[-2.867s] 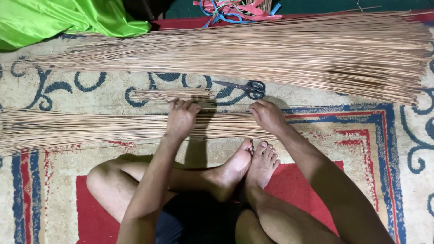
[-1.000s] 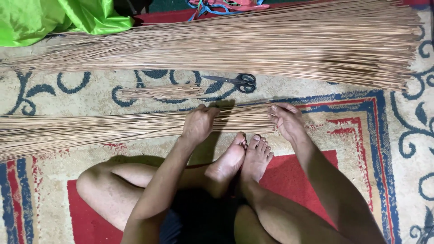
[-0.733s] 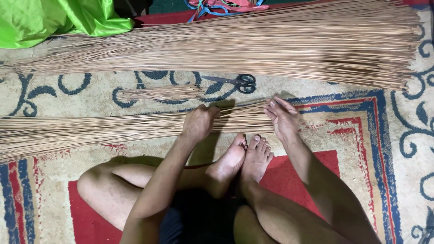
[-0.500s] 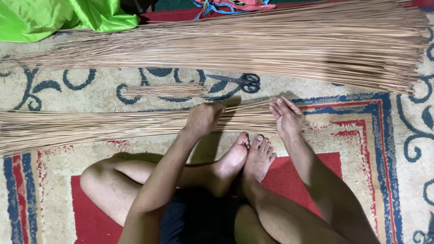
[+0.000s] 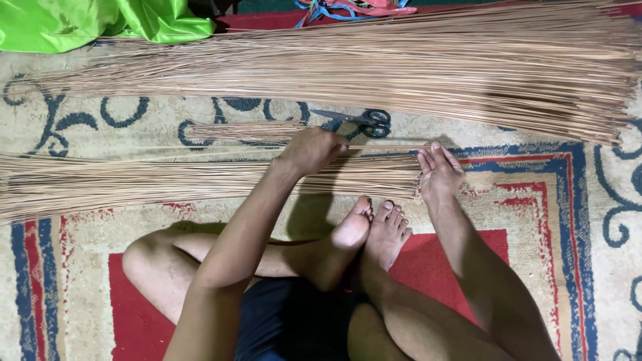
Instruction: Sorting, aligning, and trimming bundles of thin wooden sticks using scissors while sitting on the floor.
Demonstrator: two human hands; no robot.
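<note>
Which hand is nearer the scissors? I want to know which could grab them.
Left. The left hand rests on the near stick bundle just below the scissors; the right hand presses the bundle's end, farther right.

A patterned carpet (image 5: 548, 200) in beige, red and blue covers the floor, with bright green cloth (image 5: 87, 23) at its far edge.

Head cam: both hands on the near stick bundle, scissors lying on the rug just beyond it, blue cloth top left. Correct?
One error: the cloth at top left is bright green, not blue, as the head view shows. The rest holds: the left hand and right hand are on the near stick bundle, and the scissors lie on the rug just beyond it.
</note>
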